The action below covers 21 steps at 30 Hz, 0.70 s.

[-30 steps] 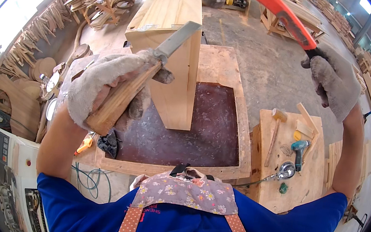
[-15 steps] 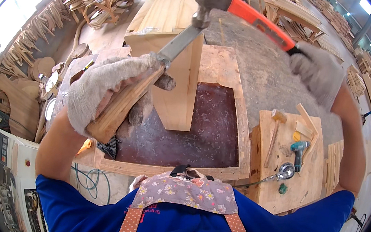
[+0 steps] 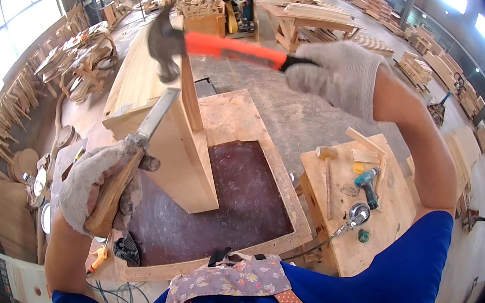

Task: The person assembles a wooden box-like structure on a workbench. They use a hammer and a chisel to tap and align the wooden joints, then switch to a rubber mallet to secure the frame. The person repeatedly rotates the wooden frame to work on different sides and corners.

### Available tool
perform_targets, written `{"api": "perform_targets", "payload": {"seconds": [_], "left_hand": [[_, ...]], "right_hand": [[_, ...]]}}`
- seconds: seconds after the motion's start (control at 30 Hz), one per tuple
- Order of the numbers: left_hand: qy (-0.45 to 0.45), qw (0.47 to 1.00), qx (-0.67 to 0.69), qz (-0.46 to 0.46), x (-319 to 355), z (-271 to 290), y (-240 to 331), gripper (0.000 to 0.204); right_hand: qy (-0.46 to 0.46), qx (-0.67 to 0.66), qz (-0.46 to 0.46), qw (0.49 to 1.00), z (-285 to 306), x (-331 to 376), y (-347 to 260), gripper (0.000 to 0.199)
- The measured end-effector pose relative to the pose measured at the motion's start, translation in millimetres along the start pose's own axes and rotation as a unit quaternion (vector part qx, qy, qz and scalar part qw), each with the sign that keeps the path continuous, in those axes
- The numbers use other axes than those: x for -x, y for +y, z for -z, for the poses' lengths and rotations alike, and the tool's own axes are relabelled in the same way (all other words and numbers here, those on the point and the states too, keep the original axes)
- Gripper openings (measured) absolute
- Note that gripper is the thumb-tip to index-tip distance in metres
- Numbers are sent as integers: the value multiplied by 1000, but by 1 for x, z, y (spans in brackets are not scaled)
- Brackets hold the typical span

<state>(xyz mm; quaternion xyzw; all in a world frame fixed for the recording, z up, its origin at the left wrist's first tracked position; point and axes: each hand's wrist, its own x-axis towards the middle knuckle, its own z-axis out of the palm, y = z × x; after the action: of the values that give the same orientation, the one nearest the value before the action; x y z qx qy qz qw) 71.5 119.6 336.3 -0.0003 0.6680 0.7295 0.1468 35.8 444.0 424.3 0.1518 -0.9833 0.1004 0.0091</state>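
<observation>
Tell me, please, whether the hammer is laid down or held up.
Held up: the right hand grips the black end of the hammer, its head by the tip of the chisel; whether they touch, I cannot tell.

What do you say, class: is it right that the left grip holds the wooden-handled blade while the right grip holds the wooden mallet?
Not quite: the right grip holds an orange-handled hammer, as the head view shows; the wooden mallet lies on the side bench. The left grip does hold the wooden-handled blade.
</observation>
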Motion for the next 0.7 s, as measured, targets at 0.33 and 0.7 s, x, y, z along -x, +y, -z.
{"api": "perform_targets", "payload": {"seconds": [0.33, 0.7], "left_hand": [[-41, 999, -17, 5, -6, 1, 2, 49], [-26, 999, 24, 21, -11, 6, -1, 45]], "right_hand": [[5, -3, -2, 1000, -22, 5, 4, 44], [3, -22, -9, 1000, -35, 7, 15, 42]]}}
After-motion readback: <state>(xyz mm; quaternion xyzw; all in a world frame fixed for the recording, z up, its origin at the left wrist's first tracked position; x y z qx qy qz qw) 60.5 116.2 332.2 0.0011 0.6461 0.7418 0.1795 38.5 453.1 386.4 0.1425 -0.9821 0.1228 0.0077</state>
